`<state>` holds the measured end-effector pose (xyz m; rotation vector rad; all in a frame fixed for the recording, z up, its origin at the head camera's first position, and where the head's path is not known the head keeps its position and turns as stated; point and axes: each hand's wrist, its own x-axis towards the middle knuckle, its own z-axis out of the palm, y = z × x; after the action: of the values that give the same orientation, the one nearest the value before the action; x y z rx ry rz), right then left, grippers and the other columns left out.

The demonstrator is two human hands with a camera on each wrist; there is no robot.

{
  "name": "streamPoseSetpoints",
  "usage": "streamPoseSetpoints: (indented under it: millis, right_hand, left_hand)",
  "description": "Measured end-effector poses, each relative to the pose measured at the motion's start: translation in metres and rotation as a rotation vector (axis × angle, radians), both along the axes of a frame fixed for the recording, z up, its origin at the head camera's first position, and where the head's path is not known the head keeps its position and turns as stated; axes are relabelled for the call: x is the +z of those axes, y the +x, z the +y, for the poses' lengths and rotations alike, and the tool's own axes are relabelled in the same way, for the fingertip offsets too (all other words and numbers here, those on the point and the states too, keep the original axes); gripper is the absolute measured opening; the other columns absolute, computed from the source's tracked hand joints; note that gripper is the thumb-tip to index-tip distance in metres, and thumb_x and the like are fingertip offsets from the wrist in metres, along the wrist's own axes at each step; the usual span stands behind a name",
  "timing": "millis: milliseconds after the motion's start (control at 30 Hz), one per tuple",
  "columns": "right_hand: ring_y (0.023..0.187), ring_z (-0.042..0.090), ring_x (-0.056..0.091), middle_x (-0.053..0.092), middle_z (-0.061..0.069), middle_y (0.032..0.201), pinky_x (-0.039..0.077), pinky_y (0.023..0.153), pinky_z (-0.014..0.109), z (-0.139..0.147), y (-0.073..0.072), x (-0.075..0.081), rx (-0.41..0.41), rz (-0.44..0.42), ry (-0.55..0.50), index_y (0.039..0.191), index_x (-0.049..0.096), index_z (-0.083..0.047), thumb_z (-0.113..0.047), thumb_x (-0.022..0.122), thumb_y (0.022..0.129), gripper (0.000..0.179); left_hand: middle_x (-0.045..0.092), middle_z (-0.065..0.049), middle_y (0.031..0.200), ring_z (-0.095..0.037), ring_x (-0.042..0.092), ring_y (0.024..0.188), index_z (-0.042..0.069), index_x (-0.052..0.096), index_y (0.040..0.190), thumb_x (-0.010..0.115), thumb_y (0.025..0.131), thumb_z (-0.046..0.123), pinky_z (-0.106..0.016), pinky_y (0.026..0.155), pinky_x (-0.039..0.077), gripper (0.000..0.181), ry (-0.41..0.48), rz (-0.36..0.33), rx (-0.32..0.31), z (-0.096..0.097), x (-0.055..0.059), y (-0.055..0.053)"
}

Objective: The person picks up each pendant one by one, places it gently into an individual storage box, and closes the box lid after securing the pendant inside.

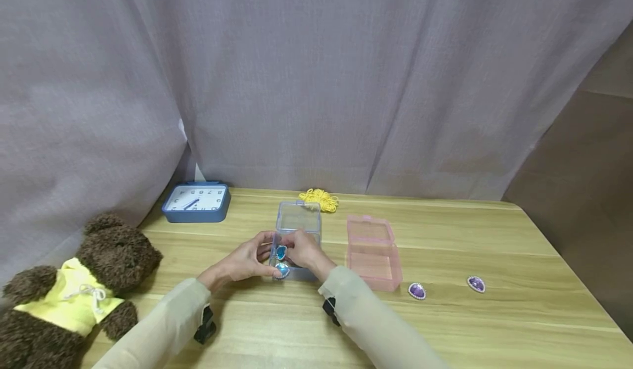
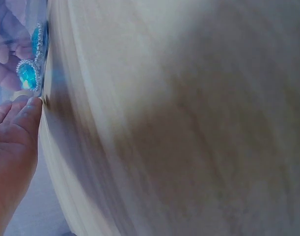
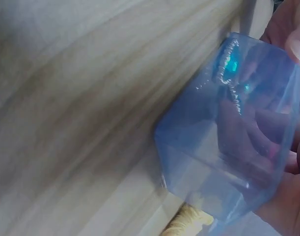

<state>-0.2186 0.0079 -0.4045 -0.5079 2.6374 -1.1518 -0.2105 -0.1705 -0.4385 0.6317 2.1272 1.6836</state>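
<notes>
Two purple gems (image 1: 417, 290) (image 1: 476, 284) loose on the desk (image 1: 519, 330), outside the open pink box (image 1: 374, 284); that set looks undone. Left hand (image 1: 247, 260) grips the open blue box (image 1: 300, 274), thumb opposite fingers; right hand (image 1: 304, 251) reaches inside (fingertips hidden, can't tell if it pinches anything). Two blue gems (image 1: 282, 270) already in, left end. Yellow cord (image 1: 320, 199) behind.

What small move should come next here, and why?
Probably ease the right hand out of the open clear-blue box: two blue rimmed gems already show inside it, while two purple rimmed gems lie outside the open pink box.
</notes>
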Motion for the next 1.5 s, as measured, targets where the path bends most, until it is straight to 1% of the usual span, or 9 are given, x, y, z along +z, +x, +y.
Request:
streamPoseSetpoints:
  millis: [133,400,567,733,1000,1133,1300,1400,1500]
  right_hand:
    - [0.070,0.014,0.050,0.067,0.016,0.082,0.041,0.057,0.018,0.003,0.002,0.005,0.023,0.033,0.039,0.094,0.071,0.003,0.009,0.060,0.081,0.018]
    - [0.090,0.024,0.060,0.068,0.017,0.101,0.052,0.075,0.030,0.007,0.006,0.010,0.029,0.022,0.054,0.104,0.069,0.005,0.005,0.061,0.083,0.022]
    - [0.107,0.032,0.059,0.065,0.020,0.114,0.052,0.091,0.042,0.009,0.007,0.011,0.022,-0.015,0.039,0.110,0.066,0.006,0.002,0.060,0.085,0.026]
    - [0.106,0.034,0.061,0.064,0.023,0.115,0.054,0.092,0.043,0.019,0.010,0.017,0.037,0.026,-0.022,0.114,0.063,0.008,0.001,0.059,0.087,0.028]
    - [0.098,0.028,0.063,0.067,0.020,0.107,0.057,0.084,0.030,0.074,0.008,0.041,-0.097,0.045,-0.224,0.116,0.061,0.006,0.002,0.058,0.088,0.028]
    - [0.096,0.022,0.064,0.062,0.027,0.112,0.057,0.084,0.025,0.122,0.011,0.047,-0.166,0.000,-0.343,0.119,0.055,0.013,0.001,0.055,0.091,0.030]
    - [0.085,0.004,0.062,0.061,0.028,0.110,0.057,0.080,0.018,0.178,0.016,0.046,-0.242,-0.024,-0.433,0.122,0.049,0.018,-0.001,0.055,0.093,0.035]
    - [0.083,0.000,0.061,0.065,0.017,0.103,0.057,0.078,0.016,0.205,0.019,0.040,-0.262,0.003,-0.452,0.121,0.048,0.019,-0.003,0.057,0.092,0.037]
    - [0.083,0.002,0.062,0.065,0.013,0.101,0.057,0.077,0.016,0.229,0.018,0.023,-0.230,0.022,-0.477,0.117,0.054,0.015,-0.007,0.060,0.091,0.035]
  left_hand:
    - [0.030,-0.031,0.144,-0.042,0.032,0.134,-0.010,0.024,0.139,0.080,0.073,0.011,-0.037,0.113,0.031,0.089,-0.022,0.010,0.004,0.000,0.001,-0.001]
    - [0.028,-0.032,0.145,-0.043,0.033,0.133,-0.012,0.024,0.139,0.081,0.073,0.011,-0.040,0.112,0.033,0.090,-0.035,0.028,-0.003,0.000,0.002,0.000]
    - [0.029,-0.030,0.145,-0.043,0.033,0.133,-0.010,0.024,0.139,0.081,0.073,0.012,-0.042,0.113,0.031,0.090,-0.050,0.025,0.010,0.000,0.003,0.001]
    - [0.029,-0.026,0.147,-0.041,0.032,0.134,-0.007,0.024,0.141,0.081,0.073,0.014,-0.042,0.113,0.030,0.091,-0.063,0.016,0.018,0.001,0.003,0.002]
    - [0.022,-0.027,0.151,-0.041,0.028,0.137,-0.007,0.013,0.146,0.080,0.074,0.013,-0.045,0.115,0.026,0.101,-0.061,0.005,0.027,-0.008,0.006,0.001]
    - [0.019,-0.025,0.153,-0.040,0.024,0.139,-0.006,0.008,0.148,0.079,0.074,0.011,-0.042,0.115,0.025,0.103,-0.048,0.085,0.099,-0.007,0.015,0.006]
    - [0.019,-0.020,0.154,-0.035,0.021,0.141,-0.003,0.012,0.148,0.077,0.076,0.005,-0.038,0.115,0.023,0.097,0.147,0.166,0.177,0.022,0.042,0.024]
    - [0.019,-0.018,0.155,-0.031,0.021,0.142,-0.002,0.013,0.148,0.075,0.076,0.003,-0.038,0.117,0.021,0.095,0.273,0.115,0.130,0.056,0.055,0.038]
    - [0.017,-0.015,0.156,-0.028,0.019,0.143,-0.001,0.011,0.149,0.074,0.077,0.003,-0.039,0.118,0.018,0.096,0.316,0.030,0.069,0.090,0.057,0.053]
